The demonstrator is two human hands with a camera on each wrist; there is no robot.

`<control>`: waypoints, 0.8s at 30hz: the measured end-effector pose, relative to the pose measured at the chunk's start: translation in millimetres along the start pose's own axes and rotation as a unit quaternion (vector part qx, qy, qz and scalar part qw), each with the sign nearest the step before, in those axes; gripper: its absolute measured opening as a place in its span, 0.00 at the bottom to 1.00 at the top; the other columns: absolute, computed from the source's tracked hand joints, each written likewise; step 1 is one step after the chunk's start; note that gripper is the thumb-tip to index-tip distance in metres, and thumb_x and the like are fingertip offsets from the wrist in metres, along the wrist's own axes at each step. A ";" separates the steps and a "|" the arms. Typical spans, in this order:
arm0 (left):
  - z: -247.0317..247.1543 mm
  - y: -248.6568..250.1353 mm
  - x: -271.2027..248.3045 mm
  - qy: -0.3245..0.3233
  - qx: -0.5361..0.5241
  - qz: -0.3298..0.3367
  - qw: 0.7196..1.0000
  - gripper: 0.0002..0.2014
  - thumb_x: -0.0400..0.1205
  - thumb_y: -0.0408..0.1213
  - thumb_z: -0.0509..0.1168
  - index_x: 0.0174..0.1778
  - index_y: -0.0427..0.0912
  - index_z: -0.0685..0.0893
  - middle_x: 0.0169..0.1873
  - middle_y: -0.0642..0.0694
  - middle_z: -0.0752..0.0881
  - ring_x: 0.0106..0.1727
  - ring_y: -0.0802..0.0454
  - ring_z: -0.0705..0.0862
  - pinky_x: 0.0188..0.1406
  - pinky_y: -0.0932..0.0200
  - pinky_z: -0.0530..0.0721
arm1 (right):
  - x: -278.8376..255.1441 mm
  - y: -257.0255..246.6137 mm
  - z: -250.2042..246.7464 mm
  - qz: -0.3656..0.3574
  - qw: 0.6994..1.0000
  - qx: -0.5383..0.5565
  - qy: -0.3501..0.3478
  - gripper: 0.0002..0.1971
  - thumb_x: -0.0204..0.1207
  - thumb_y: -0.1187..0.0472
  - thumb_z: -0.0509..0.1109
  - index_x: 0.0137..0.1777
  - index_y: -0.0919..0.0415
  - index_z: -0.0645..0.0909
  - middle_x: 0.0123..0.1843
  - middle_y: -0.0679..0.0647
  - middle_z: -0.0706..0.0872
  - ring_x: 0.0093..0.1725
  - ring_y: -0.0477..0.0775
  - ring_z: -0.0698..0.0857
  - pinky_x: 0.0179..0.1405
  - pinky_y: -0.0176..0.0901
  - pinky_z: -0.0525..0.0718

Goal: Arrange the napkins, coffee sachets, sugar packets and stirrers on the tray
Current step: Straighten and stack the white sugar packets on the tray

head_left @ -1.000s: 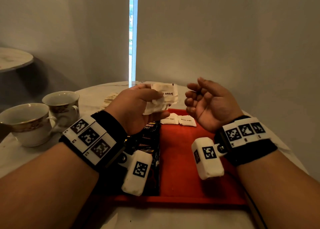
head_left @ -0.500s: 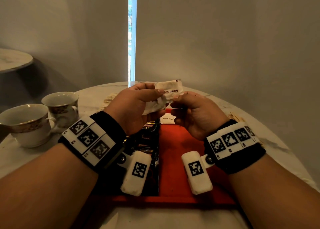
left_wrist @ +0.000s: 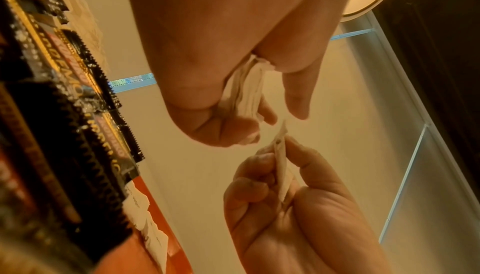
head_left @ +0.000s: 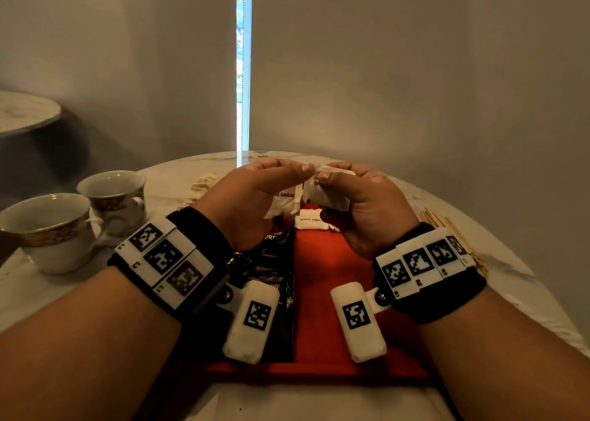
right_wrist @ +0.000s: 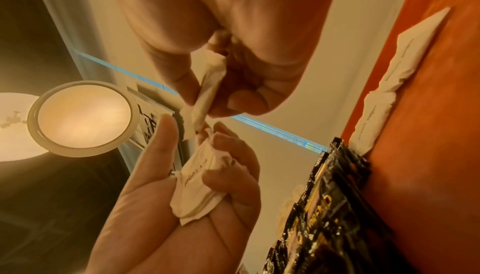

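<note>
A: Report the state of each grip.

B: The left hand is raised above the far end of the red tray. Its fingers are curled round a small bunch of white brown sugar packets. The right hand is level with it and just beside it. Its thumb and fingers pinch a single sugar packet, seen edge-on in the left wrist view. The thumb tips of both hands nearly meet.

A: Location of the remaining task items?

B: Black coffee sachets lie in a row along the left side of the tray. More brown sugar packets lie flat at the tray's far end, below the hands. Wooden stirrers lie on the marble tabletop, right of the tray. Napkins lie on the tabletop beyond the left hand.

A: Other items?

B: Two gold-banded teacups stand on the left of the tabletop.
</note>
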State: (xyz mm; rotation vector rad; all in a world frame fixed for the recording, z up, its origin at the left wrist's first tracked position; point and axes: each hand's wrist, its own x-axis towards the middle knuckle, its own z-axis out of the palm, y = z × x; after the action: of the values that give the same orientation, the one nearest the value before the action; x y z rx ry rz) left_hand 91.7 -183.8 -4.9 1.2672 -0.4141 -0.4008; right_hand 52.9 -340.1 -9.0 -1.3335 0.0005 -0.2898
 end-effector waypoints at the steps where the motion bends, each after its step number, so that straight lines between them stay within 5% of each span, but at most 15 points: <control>1: 0.0 -0.1 -0.3 -0.001 0.008 0.003 1.000 0.15 0.68 0.42 0.76 0.49 0.43 0.87 0.38 0.43 0.87 0.32 0.51 0.82 0.32 0.58 0.77 | 0.3 0.8 -0.1 -0.003 1.000 -0.007 -0.002 0.05 0.75 0.69 0.73 0.46 0.59 0.83 0.37 0.54 0.88 0.35 0.53 0.86 0.29 0.41 0.78; 4: -1.6 -0.8 0.6 0.023 0.017 0.007 1.000 0.08 0.67 0.41 0.76 0.40 0.47 0.88 0.39 0.42 0.87 0.39 0.45 0.82 0.33 0.55 0.78 | 0.0 2.9 0.1 -0.012 0.999 -0.027 -0.012 0.05 0.75 0.67 0.75 0.47 0.60 0.84 0.40 0.58 0.88 0.37 0.56 0.86 0.27 0.41 0.78; 8: -1.2 -1.0 2.0 0.030 0.016 0.008 0.999 0.09 0.67 0.41 0.77 0.40 0.47 0.88 0.43 0.39 0.87 0.43 0.40 0.82 0.35 0.53 0.79 | 1.0 5.3 0.7 -0.022 0.999 -0.033 0.004 0.01 0.76 0.64 0.75 0.46 0.60 0.85 0.41 0.59 0.88 0.38 0.57 0.85 0.27 0.42 0.77; 13: 1.0 -0.8 1.1 0.027 0.011 0.008 1.000 0.10 0.67 0.42 0.76 0.41 0.45 0.86 0.42 0.40 0.87 0.39 0.43 0.82 0.31 0.56 0.81 | 3.6 8.9 1.2 -0.024 0.999 -0.034 0.025 0.10 0.75 0.62 0.76 0.53 0.67 0.86 0.45 0.63 0.89 0.40 0.58 0.84 0.27 0.41 0.75; 18: 1.4 0.6 2.2 0.048 0.001 0.012 0.999 0.04 0.80 0.36 0.72 0.39 0.45 0.85 0.38 0.43 0.88 0.34 0.46 0.86 0.28 0.58 0.81 | 4.8 8.0 -0.1 -0.010 0.999 -0.011 0.032 0.06 0.78 0.60 0.74 0.43 0.62 0.85 0.39 0.60 0.88 0.36 0.56 0.84 0.30 0.43 0.76; 21: 0.3 1.9 3.8 0.063 -0.027 0.020 0.997 0.06 0.82 0.33 0.69 0.39 0.44 0.83 0.35 0.44 0.88 0.30 0.48 0.87 0.27 0.61 0.79 | 9.5 8.4 -4.6 -0.005 0.999 0.000 0.050 0.11 0.79 0.58 0.73 0.53 0.67 0.85 0.46 0.64 0.90 0.44 0.63 0.87 0.38 0.49 0.79; 24: -0.9 2.8 4.8 0.072 -0.040 0.024 0.996 0.08 0.83 0.33 0.69 0.38 0.44 0.81 0.34 0.44 0.89 0.28 0.49 0.86 0.27 0.60 0.78 | 13.7 5.8 -11.2 -0.001 0.997 0.002 0.081 0.11 0.80 0.56 0.73 0.54 0.65 0.85 0.48 0.60 0.91 0.46 0.59 0.87 0.31 0.44 0.77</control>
State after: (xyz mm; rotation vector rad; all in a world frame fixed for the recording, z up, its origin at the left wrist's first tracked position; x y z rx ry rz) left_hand 96.4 -184.8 -2.1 1.1969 -0.3015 -0.2812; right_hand 65.5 -352.4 -15.0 -1.3023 0.1347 -0.3993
